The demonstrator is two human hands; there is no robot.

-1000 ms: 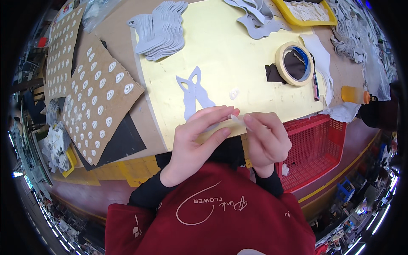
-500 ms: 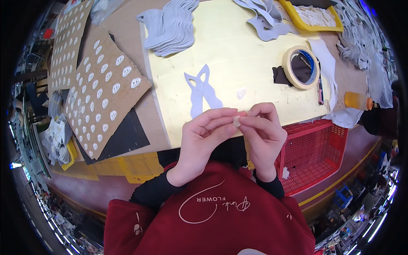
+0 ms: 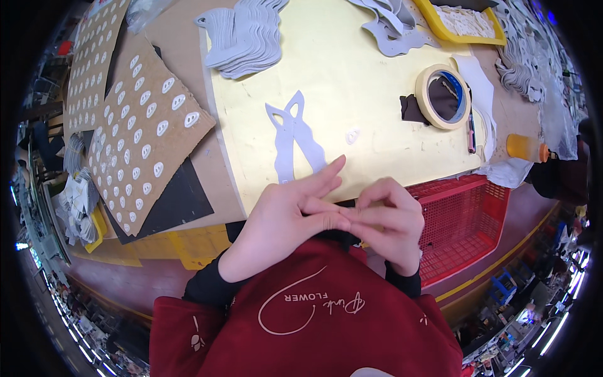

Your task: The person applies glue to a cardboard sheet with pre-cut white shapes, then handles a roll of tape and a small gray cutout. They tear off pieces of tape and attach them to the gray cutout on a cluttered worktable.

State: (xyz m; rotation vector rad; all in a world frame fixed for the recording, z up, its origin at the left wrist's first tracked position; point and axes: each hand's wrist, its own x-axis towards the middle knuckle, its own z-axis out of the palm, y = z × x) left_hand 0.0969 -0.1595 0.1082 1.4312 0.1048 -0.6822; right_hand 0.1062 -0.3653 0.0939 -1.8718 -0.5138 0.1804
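My left hand (image 3: pixel 286 210) and my right hand (image 3: pixel 391 223) meet just off the near edge of the table, their thumbs and fingertips pinched together. Whatever lies between the tips is hidden by the fingers. One left finger points up and away from the pinch. Just beyond the left hand lies a grey cut piece (image 3: pixel 284 147) with two strips and two pointed, holed tips, its lower end partly covered by that hand. A small white oval piece (image 3: pixel 353 136) rests on the yellow sheet (image 3: pixel 370 94) past my fingers.
At the left, brown boards (image 3: pixel 151 135) carry rows of white ovals. Grey pieces are stacked (image 3: pixel 245 41) at the back. Tape rolls (image 3: pixel 424 94), a pen (image 3: pixel 471 135), an orange-capped bottle (image 3: pixel 526 149) and a yellow tray (image 3: pixel 496 38) stand right; a red basket (image 3: pixel 468 226) sits below.
Both hands have come down nearer my body, off the table edge. The small whitish piece seen between the fingertips before is now hidden. One left finger has straightened.
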